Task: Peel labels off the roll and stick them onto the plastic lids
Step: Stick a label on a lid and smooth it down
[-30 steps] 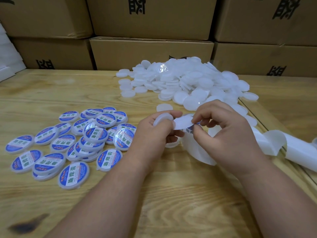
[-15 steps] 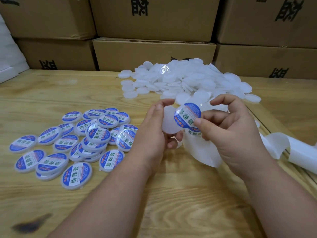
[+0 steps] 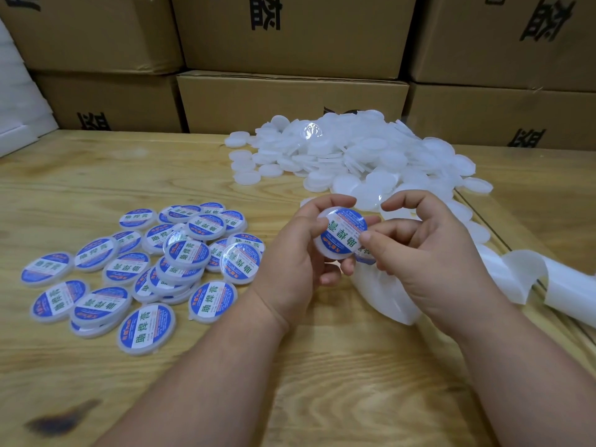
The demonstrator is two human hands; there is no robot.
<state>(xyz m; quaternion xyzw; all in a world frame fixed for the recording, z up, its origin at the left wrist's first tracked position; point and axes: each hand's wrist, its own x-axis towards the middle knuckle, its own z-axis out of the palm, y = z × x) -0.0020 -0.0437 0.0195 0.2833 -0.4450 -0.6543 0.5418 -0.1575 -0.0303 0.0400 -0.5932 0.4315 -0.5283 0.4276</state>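
Lid (image 3: 338, 235) held above worktop (image 3: 322, 382) centre, round white plastic, blue-white label (image 3: 343, 232) across its top. Left hand (image 3: 290, 262) grip: fingers and thumb curled round lid rim. Right hand (image 3: 429, 253) grip: thumb presses label's right edge, index finger arched clear above. Backing strip (image 3: 529, 282) trails right, just beside right hand. Labelled lids (image 3: 145, 262) lie scattered left. Bare lid pile (image 3: 354, 156) sits near cardboard boxes (image 3: 290, 101).
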